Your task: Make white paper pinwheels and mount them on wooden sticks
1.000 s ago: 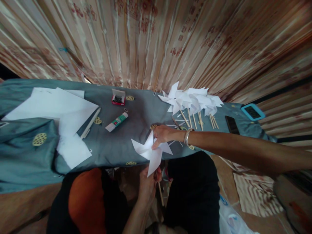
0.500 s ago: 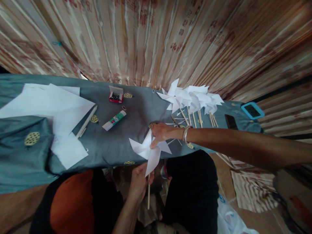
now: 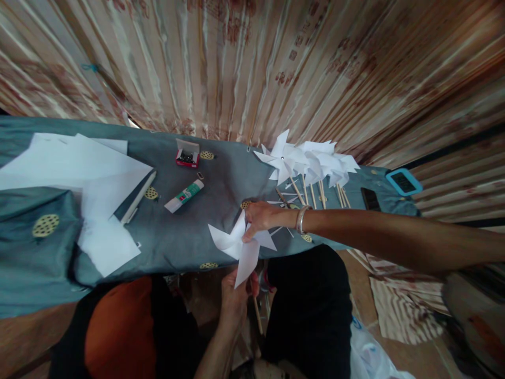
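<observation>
Over the front edge of the cloth-covered table is a white paper pinwheel. My right hand is closed on its centre, thumb on top of the folded blades. Below the edge, my left hand is wrapped around a thin wooden stick, whose lower end slants down to the right. A lower blade covers part of my left fingers, and the spot where stick and pinwheel meet is hidden.
Several pinwheels on sticks lie at the back right, near paper strips and scissors. A glue stick, a red box of pins and white paper sheets are leftward. A phone and blue-framed device lie far right.
My left hand has shifted slightly to the right, and the lower end of the stick has swung right from near vertical to a slant. My right hand stays on the pinwheel.
</observation>
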